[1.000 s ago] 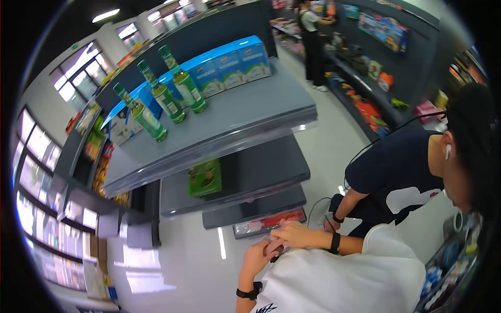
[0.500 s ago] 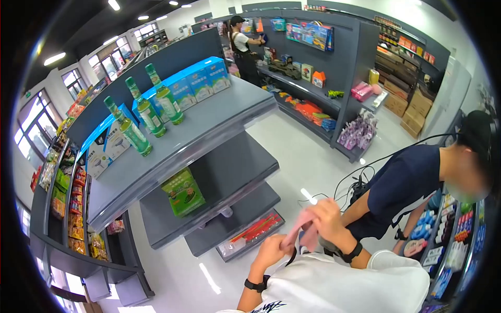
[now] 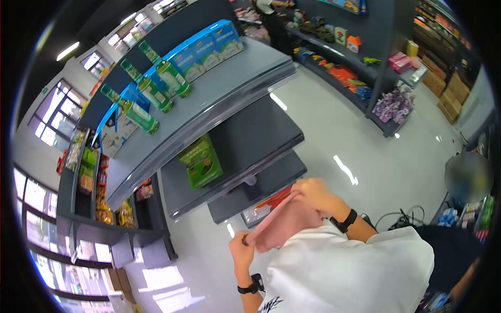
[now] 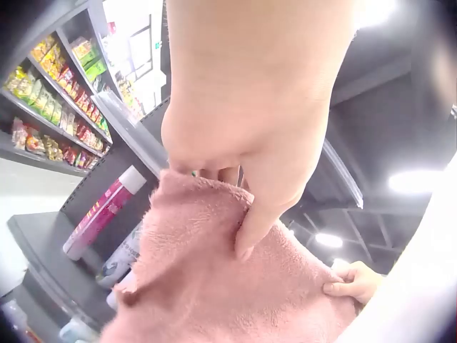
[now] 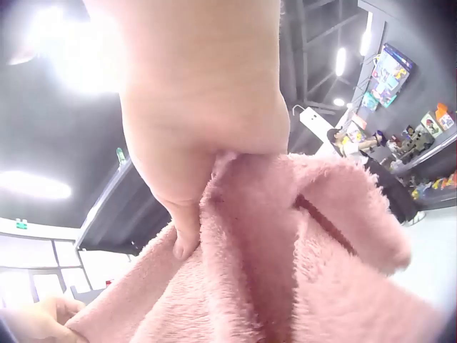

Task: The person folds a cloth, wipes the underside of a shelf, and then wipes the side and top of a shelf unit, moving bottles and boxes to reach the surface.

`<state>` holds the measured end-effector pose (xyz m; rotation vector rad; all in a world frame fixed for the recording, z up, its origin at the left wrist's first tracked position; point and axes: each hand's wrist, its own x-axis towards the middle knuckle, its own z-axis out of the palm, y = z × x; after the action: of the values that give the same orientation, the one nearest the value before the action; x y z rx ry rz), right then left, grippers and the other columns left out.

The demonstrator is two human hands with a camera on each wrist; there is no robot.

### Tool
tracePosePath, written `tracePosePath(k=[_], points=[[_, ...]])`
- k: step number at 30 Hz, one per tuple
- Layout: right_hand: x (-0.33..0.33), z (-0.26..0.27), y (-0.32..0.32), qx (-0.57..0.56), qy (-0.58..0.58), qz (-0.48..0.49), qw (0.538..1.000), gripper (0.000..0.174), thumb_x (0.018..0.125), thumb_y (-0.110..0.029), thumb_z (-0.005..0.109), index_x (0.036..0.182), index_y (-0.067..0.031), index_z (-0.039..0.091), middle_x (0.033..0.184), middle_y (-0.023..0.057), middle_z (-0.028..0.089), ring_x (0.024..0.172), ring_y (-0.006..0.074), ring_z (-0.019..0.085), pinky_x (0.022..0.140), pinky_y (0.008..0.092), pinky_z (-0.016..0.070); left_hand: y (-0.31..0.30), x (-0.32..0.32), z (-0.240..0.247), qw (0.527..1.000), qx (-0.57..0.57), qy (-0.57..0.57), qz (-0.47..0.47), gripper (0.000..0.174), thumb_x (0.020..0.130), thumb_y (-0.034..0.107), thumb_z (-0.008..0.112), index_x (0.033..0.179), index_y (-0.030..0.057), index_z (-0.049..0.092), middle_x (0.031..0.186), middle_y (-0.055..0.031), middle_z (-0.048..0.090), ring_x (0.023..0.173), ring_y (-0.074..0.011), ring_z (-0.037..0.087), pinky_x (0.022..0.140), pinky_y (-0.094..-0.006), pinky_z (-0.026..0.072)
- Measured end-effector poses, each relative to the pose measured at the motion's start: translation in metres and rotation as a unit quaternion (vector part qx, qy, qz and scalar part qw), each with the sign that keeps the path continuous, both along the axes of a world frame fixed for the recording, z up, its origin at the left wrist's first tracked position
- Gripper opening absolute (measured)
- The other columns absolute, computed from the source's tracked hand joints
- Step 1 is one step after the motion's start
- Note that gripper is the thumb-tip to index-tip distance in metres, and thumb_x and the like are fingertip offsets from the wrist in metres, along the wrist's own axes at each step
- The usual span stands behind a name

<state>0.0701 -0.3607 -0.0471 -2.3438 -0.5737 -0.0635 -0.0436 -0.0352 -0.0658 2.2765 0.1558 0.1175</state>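
In the head view, three green bottles (image 3: 153,95) and a row of blue boxes (image 3: 203,52) stand on the top shelf (image 3: 229,83); both carry printed labels, but the lettering is too small to read. The same goes for the green packet (image 3: 203,166) on the shelf below. Black script on the white shirt (image 3: 349,261) is also illegible. A plain pink cloth (image 3: 284,224) hangs in front of the shirt, its upper edge drawn into a slanting line between the left hand (image 3: 241,249) and the right hand (image 3: 317,195), each clamped on one end. A second ago it was a small bundle with the hands together; half a second ago it was partly raised and folded; now it is spread wide and the hands are well apart. The person in dark clothes (image 3: 449,255) has shifted to the right edge.

In the left wrist view, the cloth looks fuzzy and creased, the left thumb pressed on its face. Behind it lies a pink-and-white can (image 4: 103,213) whose writing cannot be made out.

In the right wrist view, the right hand pinches the cloth, which falls in deep, soft folds; a green sign (image 5: 21,224) is unreadable.
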Motion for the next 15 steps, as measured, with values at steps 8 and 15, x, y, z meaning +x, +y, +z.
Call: tracePosePath(k=[8, 15], points=[[0.136, 0.099, -0.024, 0.017, -0.144, -0.056, 0.988, 0.033, 0.092, -0.019, 0.071, 0.123, -0.0072, 0.073, 0.124, 0.0193, 0.069, 0.116, 0.0395, 0.065, 0.100, 0.0498, 0.0510, -0.041, 0.171, 0.092, 0.967, 0.053, -0.244, 0.041, 0.025, 0.083, 0.007, 0.071, 0.108, 0.0044, 0.071, 0.099, -0.0143, 0.069, 0.088, -0.0317, 0.066, 0.079, -0.0411, 0.0536], [0.175, 0.036, -0.034, -0.059, -0.259, 0.100, 0.959, 0.060, 0.099, -0.032, 0.069, 0.151, -0.0053, 0.055, 0.159, 0.0200, 0.049, 0.150, 0.0424, 0.043, 0.125, 0.0564, 0.0302, -0.125, 0.241, 0.056, 0.929, 0.276, -0.246, 0.015, 0.057, 0.098, 0.035, 0.067, 0.147, 0.0070, 0.060, 0.154, -0.0237, 0.053, 0.142, -0.0477, 0.047, 0.115, -0.0610, 0.0389]])
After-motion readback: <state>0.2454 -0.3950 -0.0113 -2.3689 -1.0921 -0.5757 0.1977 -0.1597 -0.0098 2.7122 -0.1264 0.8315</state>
